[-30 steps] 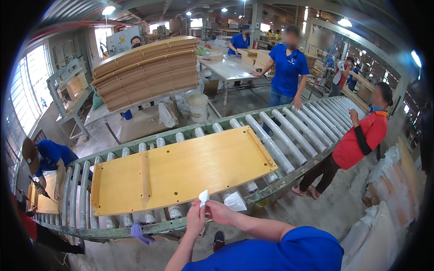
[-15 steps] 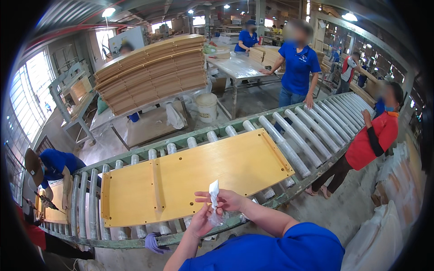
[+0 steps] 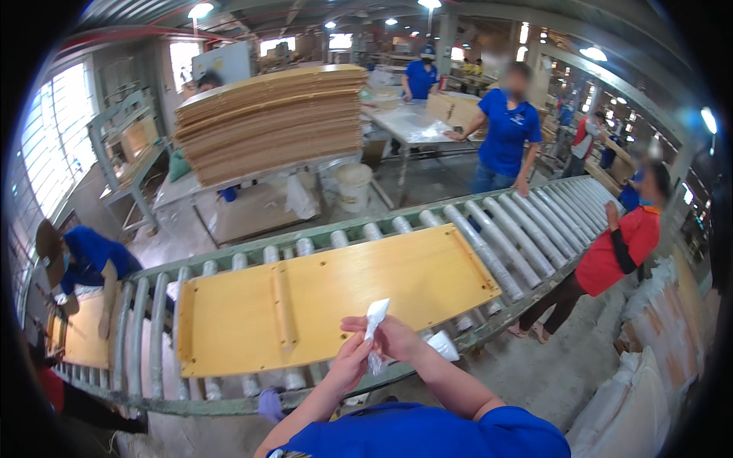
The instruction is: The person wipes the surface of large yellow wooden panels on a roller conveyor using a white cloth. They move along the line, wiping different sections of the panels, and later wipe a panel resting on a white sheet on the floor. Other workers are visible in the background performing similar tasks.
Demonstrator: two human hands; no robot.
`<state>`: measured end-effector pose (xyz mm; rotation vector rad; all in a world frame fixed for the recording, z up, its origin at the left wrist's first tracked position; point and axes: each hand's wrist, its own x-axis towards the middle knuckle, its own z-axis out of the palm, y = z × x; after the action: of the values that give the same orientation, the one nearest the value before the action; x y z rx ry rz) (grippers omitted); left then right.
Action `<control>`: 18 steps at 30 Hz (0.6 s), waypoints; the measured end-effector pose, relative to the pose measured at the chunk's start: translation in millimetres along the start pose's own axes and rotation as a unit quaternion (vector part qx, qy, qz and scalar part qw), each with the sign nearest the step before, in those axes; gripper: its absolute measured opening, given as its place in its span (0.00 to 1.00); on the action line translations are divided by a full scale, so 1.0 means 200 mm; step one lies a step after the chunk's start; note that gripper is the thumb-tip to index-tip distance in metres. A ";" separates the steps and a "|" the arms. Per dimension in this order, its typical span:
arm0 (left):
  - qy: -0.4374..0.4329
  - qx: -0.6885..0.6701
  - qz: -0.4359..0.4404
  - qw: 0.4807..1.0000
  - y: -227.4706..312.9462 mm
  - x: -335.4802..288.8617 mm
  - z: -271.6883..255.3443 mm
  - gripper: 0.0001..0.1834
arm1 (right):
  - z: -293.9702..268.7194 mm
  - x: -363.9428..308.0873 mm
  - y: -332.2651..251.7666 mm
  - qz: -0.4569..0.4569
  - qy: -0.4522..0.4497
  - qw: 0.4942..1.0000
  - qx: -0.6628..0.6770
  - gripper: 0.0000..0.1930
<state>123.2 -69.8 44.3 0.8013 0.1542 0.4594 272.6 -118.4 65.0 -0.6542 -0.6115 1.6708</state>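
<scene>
In front of my chest, my left hand (image 3: 353,363) and my right hand (image 3: 394,337) meet around a small twisted plastic packet (image 3: 376,314). Its white end points up between the fingers, and clear crinkled film hangs below. The fingertips of my left hand pinch its middle; my right hand's fingers close on it from the other side. Just beyond my hands, a long yellow wooden panel (image 3: 382,275) lies on the roller conveyor (image 3: 500,221). Raised wooden strips cross the panel, and small dark holes dot its edges.
A white rolled or cup-like object (image 3: 443,346) sits beside my right forearm. Purple cloth (image 3: 270,404) hangs at the conveyor's near edge. Co-workers stand at far left (image 3: 95,256), across the rollers (image 3: 508,130) and at right (image 3: 622,244). Stacked boards (image 3: 271,126) stand behind.
The view has shifted slightly. My hands have turned the packet a little, so its white end leans more to the right. The white object beside my right forearm has come into sight.
</scene>
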 end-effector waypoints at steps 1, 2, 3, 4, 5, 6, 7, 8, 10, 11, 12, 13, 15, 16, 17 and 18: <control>0.025 0.021 0.042 0.999 0.05 -0.03 -0.01 0.08 | 0.05 0.03 0.02 -0.006 0.008 1.000 -0.007 0.19; 0.054 0.145 0.078 0.985 0.08 -0.09 -0.03 0.08 | 0.12 0.06 0.07 -0.011 0.019 1.000 -0.008 0.19; 0.082 0.262 0.109 0.955 0.11 -0.14 -0.06 0.07 | 0.17 0.07 0.14 -0.054 0.018 0.998 -0.007 0.18; 0.107 0.373 0.135 0.912 0.15 -0.19 -0.06 0.07 | 0.20 0.08 0.21 -0.098 0.022 0.995 -0.006 0.18; 0.122 0.459 0.190 0.860 0.19 -0.25 -0.05 0.06 | 0.24 0.10 0.28 -0.130 0.026 0.990 -0.038 0.17; 0.130 0.479 0.216 0.841 0.22 -0.30 -0.08 0.06 | 0.31 0.13 0.33 -0.130 0.031 0.990 -0.046 0.17; 0.137 0.498 0.242 0.821 0.24 -0.36 -0.10 0.06 | 0.37 0.16 0.38 -0.131 0.037 0.989 -0.054 0.17; 0.144 0.517 0.266 0.801 0.26 -0.42 -0.14 0.06 | 0.42 0.19 0.43 -0.132 0.044 0.988 -0.062 0.17; 0.154 0.480 0.242 0.829 0.29 -0.51 -0.19 0.09 | 0.51 0.23 0.49 -0.133 0.049 0.989 -0.048 0.17; 0.152 0.443 0.215 0.857 0.30 -0.56 -0.20 0.10 | 0.56 0.23 0.51 -0.127 0.064 0.989 -0.044 0.16; 0.150 0.403 0.187 0.883 0.31 -0.60 -0.20 0.11 | 0.60 0.23 0.53 -0.121 0.081 0.989 -0.040 0.16; 0.150 0.384 0.193 0.890 0.31 -0.62 -0.19 0.12 | 0.62 0.23 0.55 -0.136 0.080 0.985 -0.064 0.16; 0.149 0.347 0.198 0.905 0.30 -0.66 -0.16 0.13 | 0.64 0.22 0.59 -0.165 0.082 0.977 -0.107 0.16; 0.156 0.368 0.191 0.897 0.31 -0.67 -0.16 0.13 | 0.66 0.22 0.61 -0.170 0.091 0.974 -0.115 0.16; 0.162 0.389 0.183 0.888 0.32 -0.65 -0.16 0.13 | 0.67 0.22 0.61 -0.175 0.100 0.972 -0.123 0.16; 0.170 0.410 0.173 0.879 0.32 -0.65 -0.16 0.13 | 0.68 0.21 0.62 -0.179 0.109 0.969 -0.129 0.16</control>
<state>-23.2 -69.6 63.2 1.5947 0.5642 0.8992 83.0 -106.8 69.8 -0.8463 -0.7451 1.1768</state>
